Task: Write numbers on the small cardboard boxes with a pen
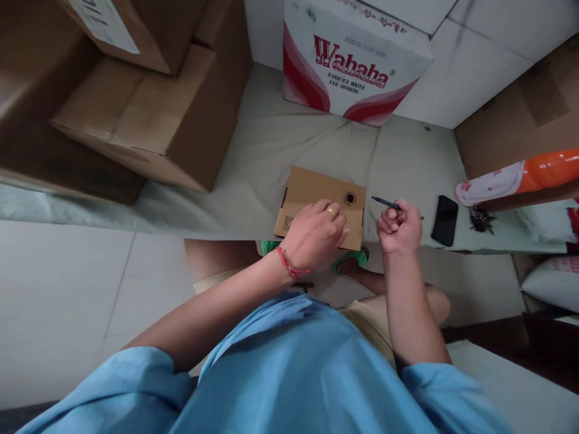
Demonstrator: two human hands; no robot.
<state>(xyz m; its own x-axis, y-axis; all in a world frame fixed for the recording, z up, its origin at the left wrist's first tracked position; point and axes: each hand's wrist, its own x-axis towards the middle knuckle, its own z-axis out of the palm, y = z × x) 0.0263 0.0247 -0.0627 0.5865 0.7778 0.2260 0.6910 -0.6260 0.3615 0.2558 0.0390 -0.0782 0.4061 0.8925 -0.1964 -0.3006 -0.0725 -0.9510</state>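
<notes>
A small flat cardboard box [316,193] with a round dark mark on its top lies at the near edge of a cloth-covered surface [262,150]. My left hand [316,235], with a ring and a red wrist string, rests palm down on the box's near edge, fingers curled over it. My right hand [398,228] is closed in a fist around a dark pen [384,202], whose tip points left toward the box. The right hand hovers just right of the box, not touching it.
Large brown cartons [149,114] are stacked at the left. A white and red "Wahaha" water carton [353,60] stands at the back. A black phone [444,219], keys [480,218] and an orange and white roll [520,175] lie at the right, beside another carton [520,114].
</notes>
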